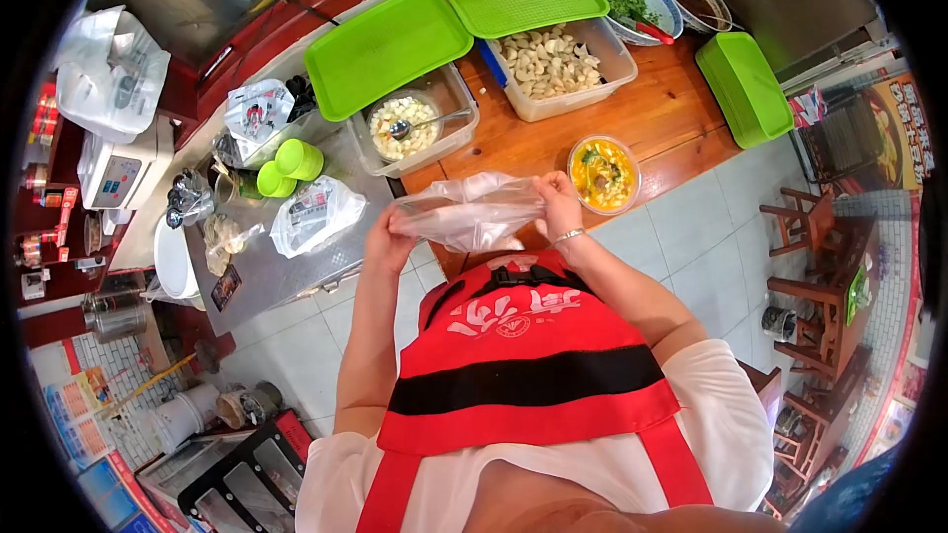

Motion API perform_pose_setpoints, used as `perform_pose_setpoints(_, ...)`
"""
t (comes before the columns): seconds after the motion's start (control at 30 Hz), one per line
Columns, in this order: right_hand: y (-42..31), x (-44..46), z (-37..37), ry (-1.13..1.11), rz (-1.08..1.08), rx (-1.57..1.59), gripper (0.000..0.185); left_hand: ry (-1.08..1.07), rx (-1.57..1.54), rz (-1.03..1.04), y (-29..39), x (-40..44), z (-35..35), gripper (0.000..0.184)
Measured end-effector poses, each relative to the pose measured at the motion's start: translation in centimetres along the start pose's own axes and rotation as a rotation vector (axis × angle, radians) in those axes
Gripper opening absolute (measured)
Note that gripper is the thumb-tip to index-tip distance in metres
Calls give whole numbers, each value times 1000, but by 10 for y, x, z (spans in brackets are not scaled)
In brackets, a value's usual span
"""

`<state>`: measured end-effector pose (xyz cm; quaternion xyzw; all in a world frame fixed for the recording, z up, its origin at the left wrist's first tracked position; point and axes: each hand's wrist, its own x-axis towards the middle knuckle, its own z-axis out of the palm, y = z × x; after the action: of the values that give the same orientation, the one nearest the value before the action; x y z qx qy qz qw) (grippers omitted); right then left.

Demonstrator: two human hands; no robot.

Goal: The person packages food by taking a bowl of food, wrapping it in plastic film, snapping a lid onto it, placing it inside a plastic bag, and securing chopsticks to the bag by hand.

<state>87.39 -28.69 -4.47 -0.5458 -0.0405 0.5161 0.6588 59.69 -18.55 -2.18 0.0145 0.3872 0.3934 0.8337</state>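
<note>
A clear plastic bag (472,213) is stretched between my hands, over the near edge of the wooden counter. My left hand (389,239) grips its left end, and my right hand (560,205) pinches its right end. Just right of my right hand stands a round takeout bowl of soup (604,176), yellow-orange with green bits on top. Beyond the bag, a bowl of diced white food (404,128) with a metal spoon (420,125) sits inside a clear plastic bin (457,141).
Behind are a bin of garlic cloves (549,64), green lids (389,51), a bowl of chopped greens (632,2) and a bowl of dark sauce (694,0). Green trays (745,89) stand at right. Green cups (298,160) and a white plastic bag (316,215) lie on the left metal counter.
</note>
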Motion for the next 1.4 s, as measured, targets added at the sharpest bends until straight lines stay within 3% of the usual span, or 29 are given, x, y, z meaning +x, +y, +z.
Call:
perform_pose_setpoints(0.03, 4, 6, -5, -18, -147, -116, 14, -229, -199, -133, 5, 2, -2, 21)
perform_pose_setpoints(0.07, 9, 11, -12, -36, -294, -231, 14, -231, -201, -131, 6, -4, 13, 21)
perform_pose_setpoints(0.13, 21, 20, -25, -22, -278, -408, 17, -18, 166, 176, 8, -17, 42, 25)
perform_pose_setpoints(0.17, 16, 15, -19, -4, -259, -582, 22, -19, 167, 177, 10, -22, 47, 25)
perform_pose_setpoints(0.2, 11, 7, -14, -5, -261, -580, 22, -50, 332, 308, 13, -24, 51, 24)
perform_pose_setpoints(0.23, -23, -28, 14, -45, -651, -823, 30, -78, 495, 436, 14, -27, 55, 24)
perform_pose_setpoints(0.27, -48, -55, 39, -87, -1043, -1057, 39, -74, 496, 432, 10, -33, 62, 24)
perform_pose_setpoints(0.3, -60, -70, 54, -83, -1035, -1058, 39, -85, 668, 488, 2, -40, 71, 23)
perform_pose_setpoints(0.37, -73, -86, 77, -416, -1106, -1089, 46, -112, 846, 538, -16, -43, 82, 21)
perform_pose_setpoints(0.43, -56, -74, 77, -447, -1096, -1156, 43, -370, 1065, 578, -37, -46, 84, 18)
perform_pose_setpoints(0.47, -47, -68, 75, -493, -1080, -1221, 41, -379, 1070, 570, -42, -56, 91, 18)
perform_pose_setpoints(0.5, -41, -64, 71, -420, -1072, -1228, 29, -456, 1272, 613, -44, -68, 98, 16)
perform_pose_setpoints(0.53, -35, -59, 64, -411, -1069, -1229, 29, -535, 1473, 656, -44, -77, 102, 14)
perform_pose_setpoints(0.57, -32, -55, 56, -318, -986, -1185, 24, -541, 1474, 651, -43, -80, 102, 14)
perform_pose_setpoints(0.63, -32, -55, 36, -221, -897, -1142, 20, -577, 1958, 1086, -41, -84, 99, 11)
perform_pose_setpoints(0.67, -37, -59, 28, -143, -921, -1208, 19, -584, 1957, 1080, -39, -80, 93, 11)
perform_pose_setpoints(0.77, -46, -75, 11, -50, -989, -1299, 18, -386, 2204, 1174, -27, -63, 70, 14)
perform_pose_setpoints(0.8, -48, -81, 6, -45, -1035, -1326, 17, -408, 2204, 1170, -23, -56, 65, 14)
perform_pose_setpoints(0.9, -51, -95, -9, 19, -1037, -1389, 19, -176, 2163, 1275, -22, -37, 62, 11)
perform_pose_setpoints(0.97, -50, -103, -19, 107, -1040, -1415, 21, -218, 2060, 1293, -27, -36, 67, 10)
perform_pose_setpoints(1.03, -49, -109, -30, 218, -911, -1516, 18, -258, 1956, 1304, -34, -29, 67, 10)
perform_pose_setpoints(1.1, -53, -116, -37, 303, -886, -1443, 17, -268, 1603, 1145, -41, -12, 55, 11)
perform_pose_setpoints(1.13, -57, -117, -40, 368, -871, -1362, 16, -282, 1600, 1144, -46, -8, 54, 11)
perform_pose_setpoints(1.2, -50, -115, -64, 373, -763, -1324, 15, -232, 1188, 641, -55, -3, 49, 12)
perform_pose_setpoints(1.23, -52, -116, -70, 361, -745, -1297, 15, -238, 1189, 641, -60, -6, 54, 12)
perform_pose_setpoints(1.3, -55, -116, -79, 352, -730, -1264, 16, -197, 1030, 338, -78, -13, 65, 13)
perform_pose_setpoints(1.37, -69, -123, -76, 195, -670, -949, 19, -303, 1148, 424, -93, -17, 78, 14)
perform_pose_setpoints(1.4, -69, -125, -78, 199, -670, -944, 19, -409, 1260, 510, -99, -17, 83, 15)
